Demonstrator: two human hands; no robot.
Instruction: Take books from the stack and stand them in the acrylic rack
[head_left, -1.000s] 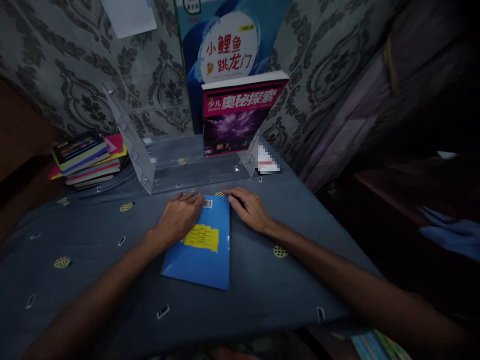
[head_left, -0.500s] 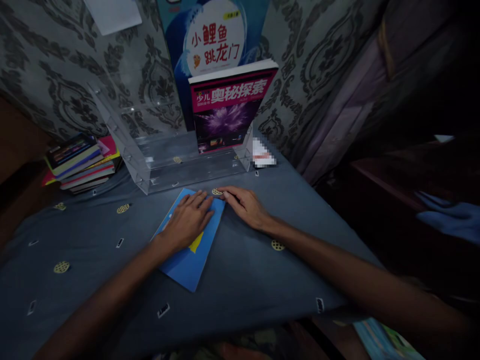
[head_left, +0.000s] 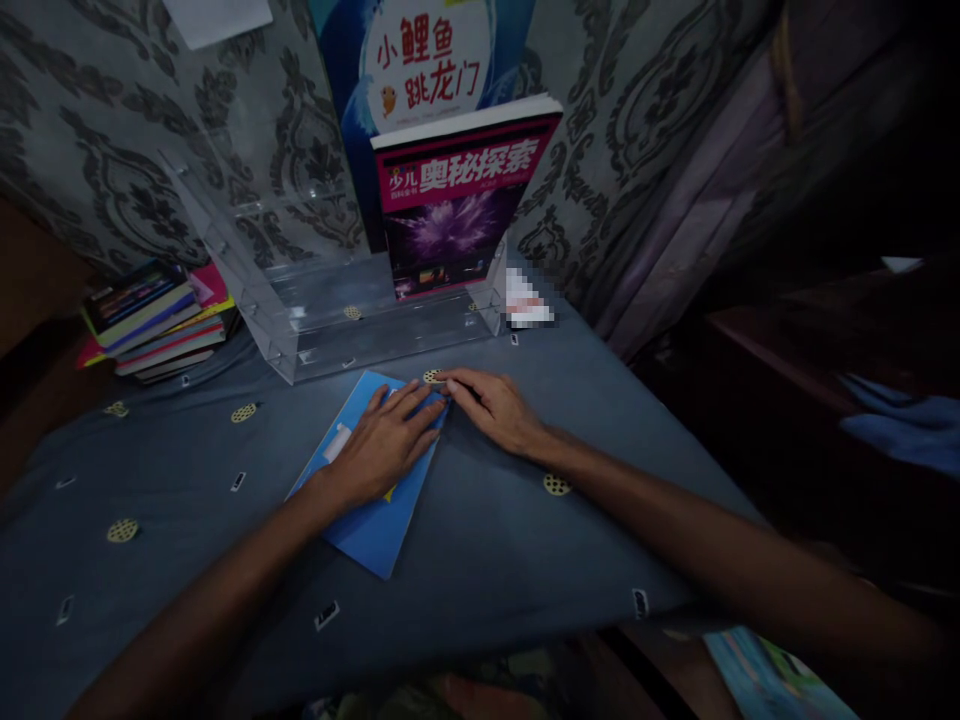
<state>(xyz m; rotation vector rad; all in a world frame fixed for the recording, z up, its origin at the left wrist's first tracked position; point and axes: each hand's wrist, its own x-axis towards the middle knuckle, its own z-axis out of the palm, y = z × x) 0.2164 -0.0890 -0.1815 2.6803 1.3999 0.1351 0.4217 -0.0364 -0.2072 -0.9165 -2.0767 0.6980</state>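
A thin blue book lies tilted on the cloth-covered table, with bits of white and yellow showing on its cover. My left hand rests flat across the upper half of the cover, fingers stretched out, hiding much of the picture. At the book's top right corner, my right hand has its thumb and forefinger brought together at the edge. The corner itself is partly hidden by those fingers. Just beyond both hands stands a clear acrylic book stand.
A purple-and-black book leans in the stand, with a larger blue book behind it. On the left sits a stack of books. Patterned wallpaper closes off the back. The table's right edge slopes down beside a curtain.
My left hand has slid a little to the right over the cover, uncovering more white on the left and covering more yellow. My right hand stays at the corner.
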